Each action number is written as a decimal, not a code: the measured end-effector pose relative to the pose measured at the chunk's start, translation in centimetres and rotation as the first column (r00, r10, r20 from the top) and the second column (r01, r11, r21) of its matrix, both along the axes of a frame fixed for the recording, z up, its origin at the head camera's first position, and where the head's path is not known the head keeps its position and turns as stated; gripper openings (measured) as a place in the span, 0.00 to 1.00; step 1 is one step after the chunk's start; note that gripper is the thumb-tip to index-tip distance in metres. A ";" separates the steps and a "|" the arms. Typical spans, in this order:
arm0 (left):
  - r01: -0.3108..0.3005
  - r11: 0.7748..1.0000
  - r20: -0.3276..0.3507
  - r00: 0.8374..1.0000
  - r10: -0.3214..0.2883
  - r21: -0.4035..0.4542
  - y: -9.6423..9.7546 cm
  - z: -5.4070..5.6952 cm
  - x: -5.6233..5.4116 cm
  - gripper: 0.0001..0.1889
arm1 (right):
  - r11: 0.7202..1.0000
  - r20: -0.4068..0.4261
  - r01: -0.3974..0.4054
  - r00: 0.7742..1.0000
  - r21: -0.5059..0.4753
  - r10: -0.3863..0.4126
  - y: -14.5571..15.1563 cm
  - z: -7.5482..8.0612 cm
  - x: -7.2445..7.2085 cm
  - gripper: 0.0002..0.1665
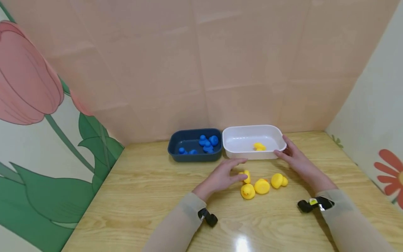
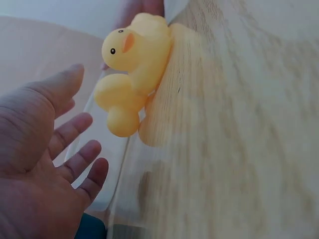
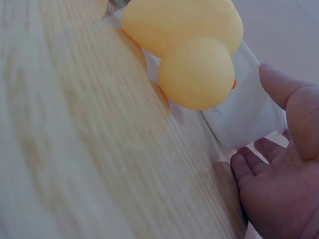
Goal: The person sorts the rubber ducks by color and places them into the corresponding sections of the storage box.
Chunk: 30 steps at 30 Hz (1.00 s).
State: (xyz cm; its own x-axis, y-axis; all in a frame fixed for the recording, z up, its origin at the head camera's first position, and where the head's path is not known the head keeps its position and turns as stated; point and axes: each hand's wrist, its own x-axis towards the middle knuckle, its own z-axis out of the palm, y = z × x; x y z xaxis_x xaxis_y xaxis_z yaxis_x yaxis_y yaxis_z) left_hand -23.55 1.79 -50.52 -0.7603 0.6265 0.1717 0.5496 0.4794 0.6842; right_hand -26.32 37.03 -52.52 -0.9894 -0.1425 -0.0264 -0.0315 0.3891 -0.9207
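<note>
My left hand (image 1: pixel 221 175) reaches over the table with thumb and fingers spread, right beside a tipped yellow rubber duck (image 1: pixel 247 176). In the left wrist view, the fingers stay apart from the yellow ducks (image 2: pixel 142 47), with nothing in the grasp. My right hand (image 1: pixel 296 157) rests at the right end of a white plastic bin (image 1: pixel 248 154), thumb along the front wall and fingers around the end. Another rubber duck (image 1: pixel 277 181) lies in front of that bin; it looms large in the right wrist view. Inside the bin lies a yellow duck (image 1: pixel 259 146).
Left of the white bin, side by side with it, stands a dark blue bin (image 1: pixel 195 158) holding several blue ducks (image 1: pixel 207 147). Two more yellow ducks, one upright (image 1: pixel 247 191) and one bottom up (image 1: pixel 262 186), sit nearer on the wooden table (image 1: pixel 138 196). A pinkish sheet (image 1: pixel 151 70) backs the table.
</note>
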 end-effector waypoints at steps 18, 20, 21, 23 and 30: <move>0.043 0.996 -0.019 0.999 -0.044 -0.075 0.1 -1.1 -0.3 0.33 | 1.000 -0.005 -0.006 1.000 0.019 0.006 -0.1 0.2 0.2 0.61; 0.041 0.996 -0.012 0.999 -0.042 -0.081 0.1 -1.1 -0.2 0.33 | 1.000 -0.004 -0.003 1.000 0.027 0.003 -0.1 0.3 0.2 0.62; 0.040 0.996 -0.006 0.999 -0.041 -0.083 0.1 -1.1 -0.2 0.33 | 0.999 -0.004 -0.001 1.000 0.033 0.001 -0.1 0.3 0.2 0.63; 0.036 0.995 0.003 0.999 -0.036 -0.089 0.2 -1.2 -0.2 0.33 | 0.999 -0.006 -0.002 1.000 0.036 0.003 -0.1 0.3 0.3 0.63; 0.044 0.995 -0.005 0.999 -0.045 -0.090 0.3 -1.4 -0.2 0.33 | 1.000 -0.008 -0.002 1.000 0.023 0.002 0.0 0.2 0.2 0.63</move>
